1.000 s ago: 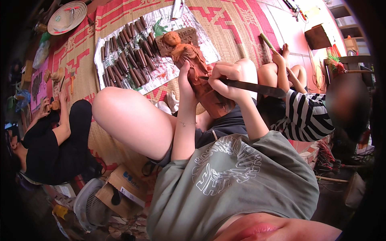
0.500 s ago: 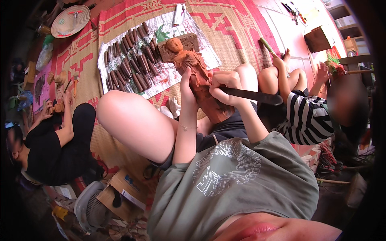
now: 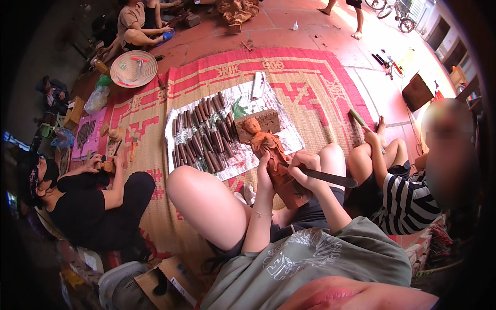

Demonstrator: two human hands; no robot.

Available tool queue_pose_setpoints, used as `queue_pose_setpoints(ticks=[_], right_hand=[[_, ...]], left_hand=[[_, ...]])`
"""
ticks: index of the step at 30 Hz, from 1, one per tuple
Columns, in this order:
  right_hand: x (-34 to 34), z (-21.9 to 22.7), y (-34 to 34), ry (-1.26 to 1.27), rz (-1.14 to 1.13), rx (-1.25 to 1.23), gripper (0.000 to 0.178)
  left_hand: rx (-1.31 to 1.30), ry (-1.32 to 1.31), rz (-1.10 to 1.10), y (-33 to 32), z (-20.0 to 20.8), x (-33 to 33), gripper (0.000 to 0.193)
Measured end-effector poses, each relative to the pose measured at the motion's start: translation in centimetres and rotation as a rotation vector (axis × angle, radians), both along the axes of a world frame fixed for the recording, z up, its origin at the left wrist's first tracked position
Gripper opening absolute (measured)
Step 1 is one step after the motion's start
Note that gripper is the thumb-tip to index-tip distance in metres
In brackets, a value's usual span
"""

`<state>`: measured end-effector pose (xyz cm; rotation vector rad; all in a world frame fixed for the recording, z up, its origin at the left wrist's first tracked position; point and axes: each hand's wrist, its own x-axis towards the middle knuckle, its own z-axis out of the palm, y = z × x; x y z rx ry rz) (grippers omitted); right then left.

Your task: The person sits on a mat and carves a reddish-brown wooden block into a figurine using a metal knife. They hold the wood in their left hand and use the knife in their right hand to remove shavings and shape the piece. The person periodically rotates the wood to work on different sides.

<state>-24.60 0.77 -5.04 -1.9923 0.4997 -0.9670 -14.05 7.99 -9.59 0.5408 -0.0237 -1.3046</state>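
A reddish-brown carved wooden figure leans between my thighs, its head pointing away from me. My left hand is wrapped round its left side. In my right hand is a carving knife, its long dark handle sticking out to the right. The knife's tip meets the figure's middle; my fingers partly hide the blade. Against the figure's head end lies a brown wooden block. Just beyond, several dark-handled carving chisels lie in rows on a white sheet.
Underneath spreads a red and tan woven mat. On the left a person in black handles a wooden piece; on the right sits a person in a striped shirt. A conical hat rests far left, and a cardboard box stands near left.
The view has tilted up, showing more floor and people at the back. Both hands keep hold of the figure and knife; the knife hand has shifted only slightly against the wood.
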Motion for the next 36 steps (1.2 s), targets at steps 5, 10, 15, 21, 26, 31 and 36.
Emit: queue_pose_setpoints(ticks=[5,10,15,21,26,31,36], right_hand=[[-0.9,-0.3,0.4,-0.010,0.023,0.037,0.015],[-1.1,-0.7,0.1,0.082,0.083,0.022,0.015],[-0.6,-0.8,0.2,-0.011,-0.046,0.069,0.013],[-0.7,-1.1,0.4,-0.038,-0.048,0.097,0.012],[-1.5,-1.3,0.2,0.075,-0.031,0.006,0.012],[-0.6,-1.1,0.5,0.058,-0.183,0.071,0.015],[-2.1,0.9,0.7,0.160,-0.106,0.075,0.014]], left_hand=[[-0.016,-0.076,-0.007,-0.3,-0.8,0.0,0.050],[0.027,-0.048,0.016,0.1,0.0,-0.1,0.047],[-0.008,-0.039,-0.048,0.0,-0.2,0.2,0.048],[0.014,-0.091,0.020,-0.3,-1.1,0.0,0.050],[-0.032,-0.044,-0.018,-0.2,-1.4,0.2,0.046],[-0.017,-0.062,0.022,-0.4,-0.6,-0.3,0.047],[0.011,-0.092,0.032,-0.1,-1.1,0.0,0.048]])
